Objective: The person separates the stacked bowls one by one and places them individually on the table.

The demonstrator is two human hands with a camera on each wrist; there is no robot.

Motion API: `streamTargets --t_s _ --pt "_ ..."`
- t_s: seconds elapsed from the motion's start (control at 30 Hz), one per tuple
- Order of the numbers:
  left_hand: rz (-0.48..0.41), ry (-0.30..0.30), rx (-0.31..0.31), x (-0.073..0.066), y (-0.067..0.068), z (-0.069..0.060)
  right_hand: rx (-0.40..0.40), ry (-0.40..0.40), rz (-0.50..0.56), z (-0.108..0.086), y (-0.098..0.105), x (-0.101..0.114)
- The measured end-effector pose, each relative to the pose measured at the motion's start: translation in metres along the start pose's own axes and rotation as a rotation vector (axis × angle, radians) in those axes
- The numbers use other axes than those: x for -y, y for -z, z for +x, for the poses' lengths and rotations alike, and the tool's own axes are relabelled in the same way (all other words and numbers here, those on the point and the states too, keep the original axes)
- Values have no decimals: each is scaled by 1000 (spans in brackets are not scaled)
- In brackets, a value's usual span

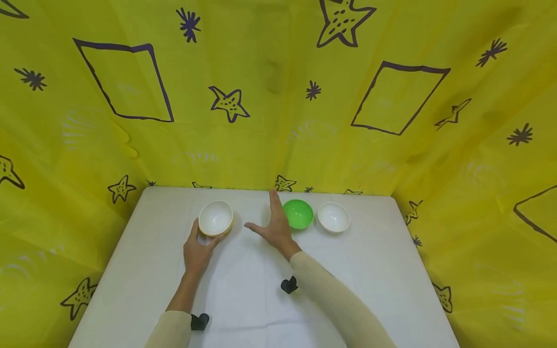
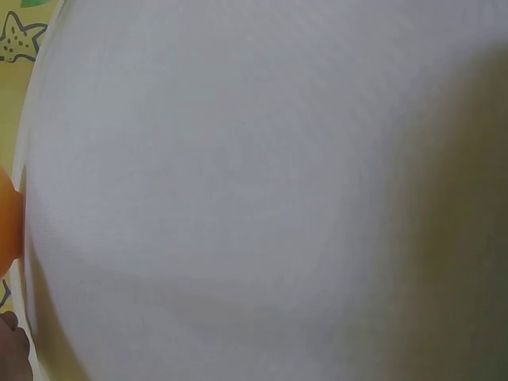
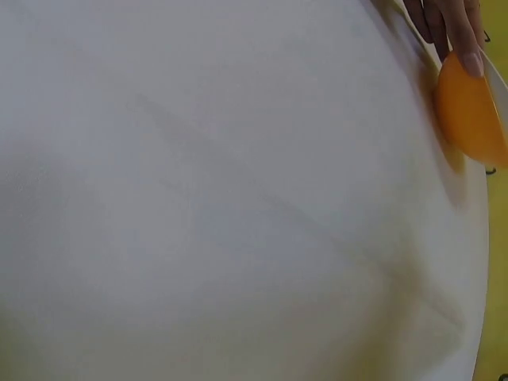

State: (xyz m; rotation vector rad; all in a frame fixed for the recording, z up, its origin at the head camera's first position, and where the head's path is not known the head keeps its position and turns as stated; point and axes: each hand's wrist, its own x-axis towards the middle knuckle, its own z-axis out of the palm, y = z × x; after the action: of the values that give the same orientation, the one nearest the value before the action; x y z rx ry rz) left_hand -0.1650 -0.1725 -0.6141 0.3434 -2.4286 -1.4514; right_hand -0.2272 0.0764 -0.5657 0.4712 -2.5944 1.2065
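Note:
My left hand (image 1: 199,253) grips an orange bowl (image 3: 468,111) with a white inside, thumb and fingers spread around its sides. From above, mostly the white inside of this bowl shows, with a thin orange edge at the front. A sliver of its orange outside also appears at the left edge of the left wrist view. My right hand (image 1: 277,229) hangs open with nothing in it, thumb stretched toward the left. It is nearest to a green bowl (image 1: 299,214), whose left edge it partly covers.
A white bowl (image 1: 333,217) stands right of the green one. White cloth covers the table (image 1: 252,309), and a yellow curtain (image 1: 270,140) with drawn stars hangs behind and beside it. Dark straps (image 1: 289,285) show by both wrists.

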Motion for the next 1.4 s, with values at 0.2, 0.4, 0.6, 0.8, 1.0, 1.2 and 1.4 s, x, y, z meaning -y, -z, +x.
streamTargets --t_s 0.2,0.4,0.6,0.8,1.0,1.2,1.4 --pt "-7 -1 25 2 0 0 132 -4 -27 7 -17 17" --pt "-6 -18 8 4 0 2 220 42 -62 15 -32 33" --pt "16 -34 -28 5 0 0 293 52 -65 21 -45 42" --pt "9 -29 -6 6 -1 0 324 50 -72 25 -55 48" --pt "6 -42 -21 8 0 1 349 36 -93 28 -60 55" --pt "14 -37 2 4 0 -2 359 28 -91 24 -61 54" --pt "12 -36 8 0 -1 -3 369 10 -80 21 -64 52"
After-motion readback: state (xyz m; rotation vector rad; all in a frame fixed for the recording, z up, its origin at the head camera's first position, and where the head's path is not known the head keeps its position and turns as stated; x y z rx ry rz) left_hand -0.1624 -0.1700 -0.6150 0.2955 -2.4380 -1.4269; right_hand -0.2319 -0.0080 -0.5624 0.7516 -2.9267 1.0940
